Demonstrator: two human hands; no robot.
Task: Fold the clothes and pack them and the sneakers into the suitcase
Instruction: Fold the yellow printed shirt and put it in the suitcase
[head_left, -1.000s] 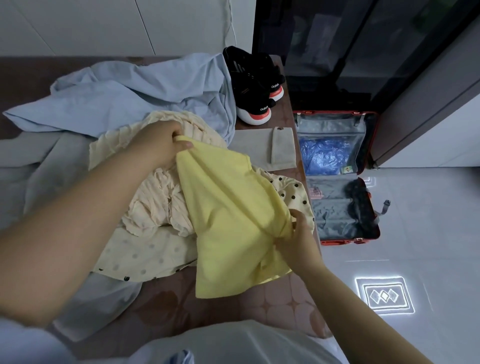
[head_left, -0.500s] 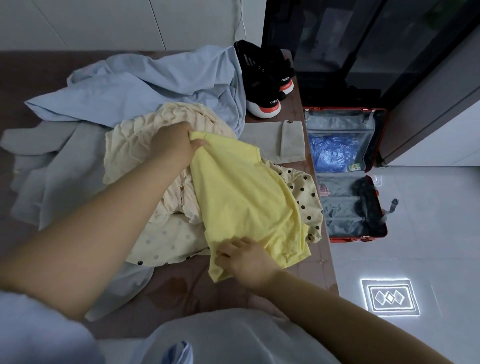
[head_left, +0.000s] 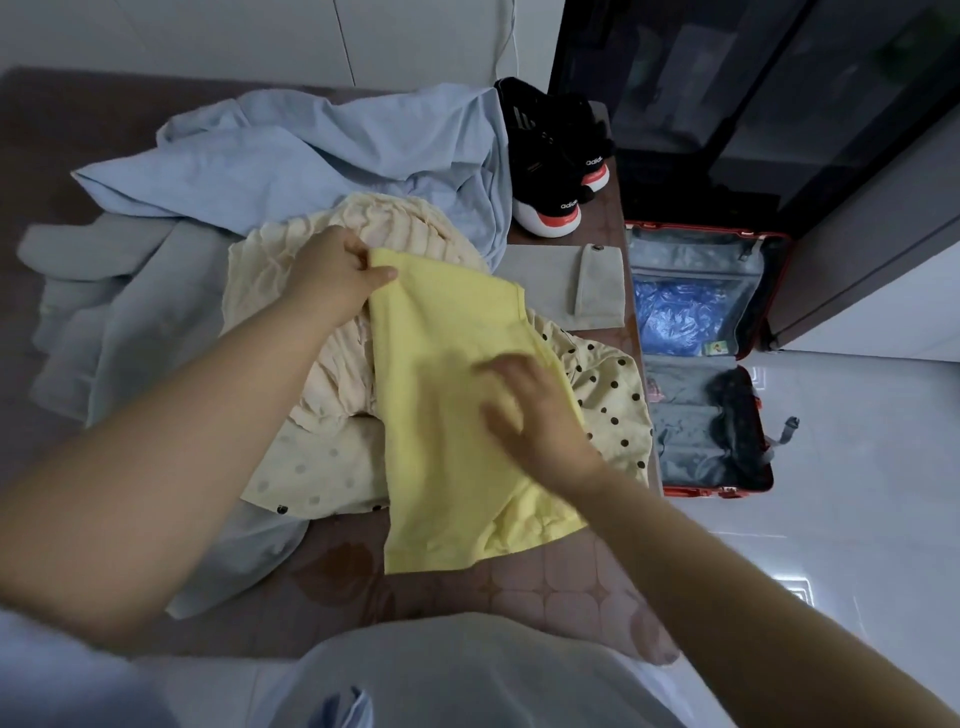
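Brown patterned surface (head_left: 519, 592) carries a heap of clothes, with the yellow top (head_left: 447, 426) uppermost near the middle. The left hand (head_left: 332, 275) pinches its far corner. The right hand (head_left: 530, 410), blurred, seems to lie flat on the cloth with fingers spread. I judge it to be thin jersey: light, limp, apt to slide over the cream garment (head_left: 275, 291) beneath, so best held by corners or hems. The sneakers (head_left: 556, 171) stand far right, and the open suitcase (head_left: 717, 489) lies on the floor to the right
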